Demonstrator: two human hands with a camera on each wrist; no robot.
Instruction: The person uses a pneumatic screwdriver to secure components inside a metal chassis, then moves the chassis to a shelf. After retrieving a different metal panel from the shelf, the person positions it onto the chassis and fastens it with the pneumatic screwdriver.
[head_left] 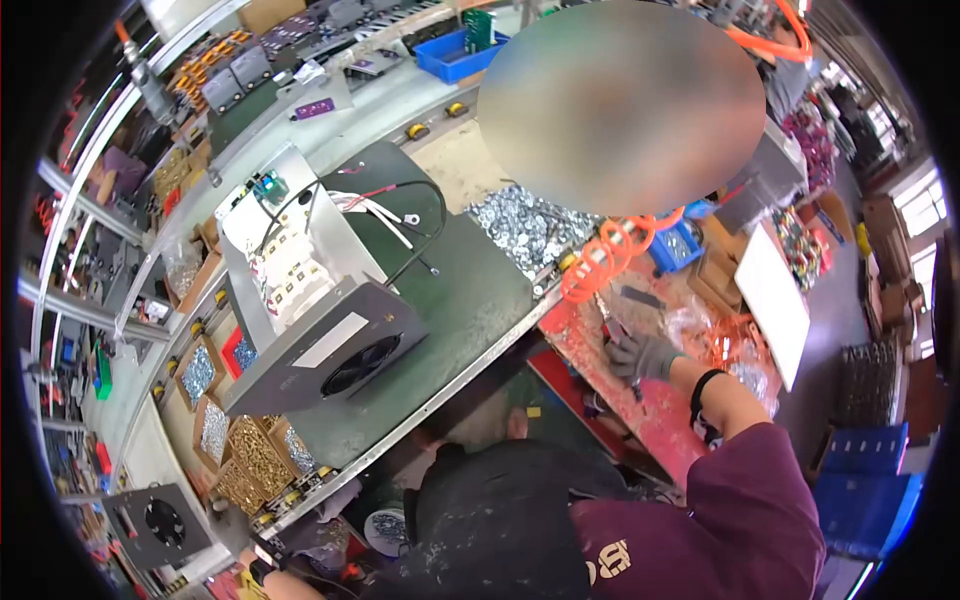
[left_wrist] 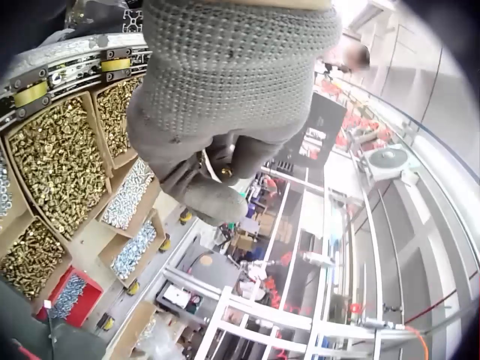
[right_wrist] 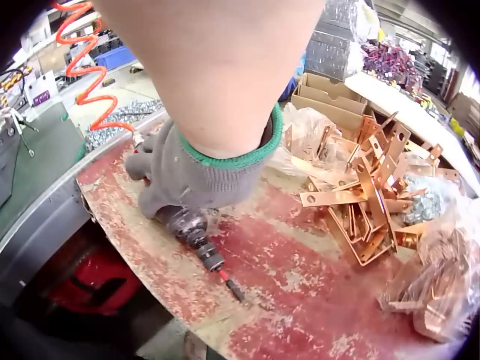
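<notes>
My gloved right hand (head_left: 640, 357) is around a pneumatic screwdriver (right_wrist: 191, 231) over the worn red tabletop (right_wrist: 285, 285). The driver's bit points toward the front of that tabletop, and an orange coiled hose (right_wrist: 103, 94) runs up from behind the hand. Far to the left, my gloved left hand (left_wrist: 225, 97) is beside the boxes of fasteners, its fingers curled. A small brass-coloured screw (left_wrist: 227, 172) shows between thumb and fingers; the rest of the grip is hidden. Close by are boxes of brass screws (left_wrist: 60, 161) and silver screws (left_wrist: 129, 196).
A dark metal enclosure (head_left: 330, 350) with a fan and loose cables stands on the green bench (head_left: 470, 310). Copper brackets (right_wrist: 367, 191) are piled at the right of the red tabletop. Silver hardware (head_left: 525, 225) is heaped behind the bench. Another fan panel (head_left: 155, 525) stands at lower left.
</notes>
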